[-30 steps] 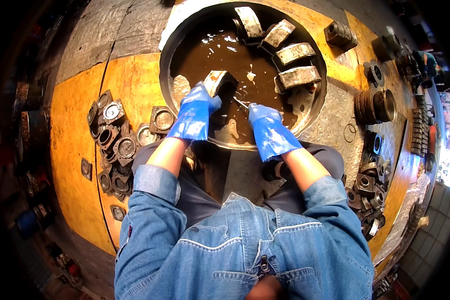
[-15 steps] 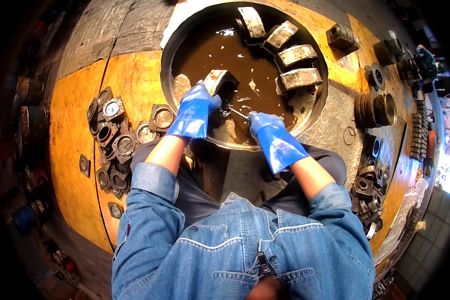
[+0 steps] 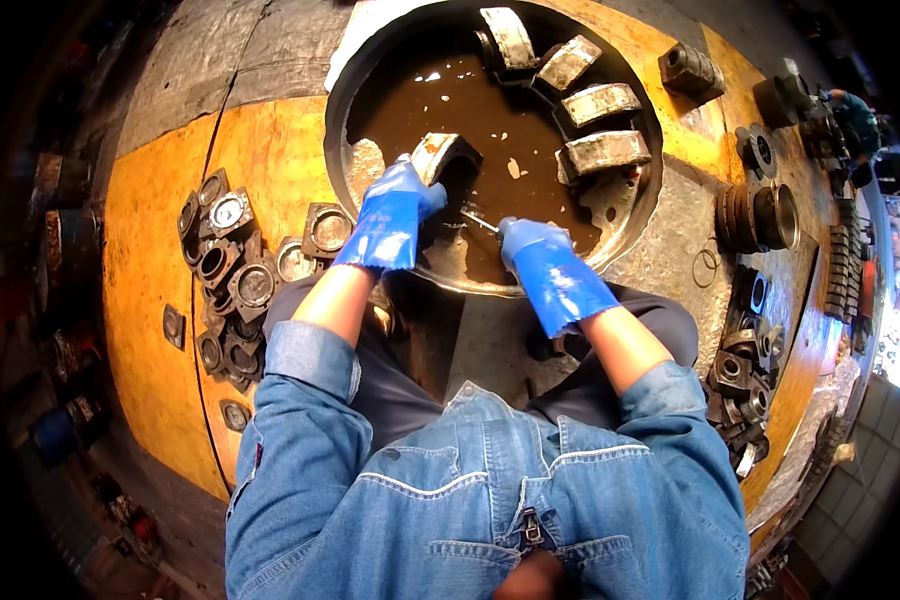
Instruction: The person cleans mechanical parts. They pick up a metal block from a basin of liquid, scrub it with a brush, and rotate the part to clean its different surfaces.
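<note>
A curved metal block (image 3: 438,150) with a worn, pale face is gripped by my left hand (image 3: 398,200), which wears a blue rubber glove. The block is held at the near left side of a round basin (image 3: 336,150) of brown liquid. My right hand (image 3: 536,250), gloved the same way, is closed round a thin metal rod-like tool (image 3: 480,220). The tool's tip points left toward the block's lower end; whether it touches cannot be made out. Several similar curved blocks (image 3: 606,152) rest along the basin's right and far side.
Square metal parts with round openings (image 3: 254,284) lie heaped left of my knee. To the right stand ring-shaped parts (image 3: 760,216), a stacked block (image 3: 692,72) and a pile of loose metal pieces (image 3: 738,380). Another person (image 3: 854,122) is at the far right.
The view has shifted slightly. The tool in my right hand has tilted a little; my left hand stays on the curved metal block.
</note>
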Tool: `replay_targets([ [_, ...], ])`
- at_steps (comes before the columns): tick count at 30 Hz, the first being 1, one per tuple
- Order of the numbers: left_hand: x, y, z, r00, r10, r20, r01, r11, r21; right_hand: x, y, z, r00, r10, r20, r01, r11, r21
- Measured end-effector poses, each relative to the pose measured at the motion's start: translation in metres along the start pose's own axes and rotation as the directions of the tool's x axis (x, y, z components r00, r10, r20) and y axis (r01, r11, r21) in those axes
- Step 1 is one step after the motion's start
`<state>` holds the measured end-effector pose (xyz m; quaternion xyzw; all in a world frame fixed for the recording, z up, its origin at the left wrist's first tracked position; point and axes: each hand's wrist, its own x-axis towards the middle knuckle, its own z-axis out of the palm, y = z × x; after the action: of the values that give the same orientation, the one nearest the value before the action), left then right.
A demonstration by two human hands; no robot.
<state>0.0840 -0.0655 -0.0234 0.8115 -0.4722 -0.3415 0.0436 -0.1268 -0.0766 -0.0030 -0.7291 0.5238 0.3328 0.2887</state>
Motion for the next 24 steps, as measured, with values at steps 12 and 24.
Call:
replay_targets([
  [12, -0.015, -0.001, -0.006, 0.997, 0.068, -0.045, -0.073, 0.989, -0.132, -0.024, 0.029, 0.012, 0.969, -0.152, -0.196, 0.125, 0.981, -0.146],
  [24, -0.005, -0.039, 0.012, 0.838, 0.468, -0.281, -0.545, 0.705, -0.454, -0.083, 0.067, 0.044, 0.915, -0.345, -0.208, 0.203, 0.841, -0.502],
])
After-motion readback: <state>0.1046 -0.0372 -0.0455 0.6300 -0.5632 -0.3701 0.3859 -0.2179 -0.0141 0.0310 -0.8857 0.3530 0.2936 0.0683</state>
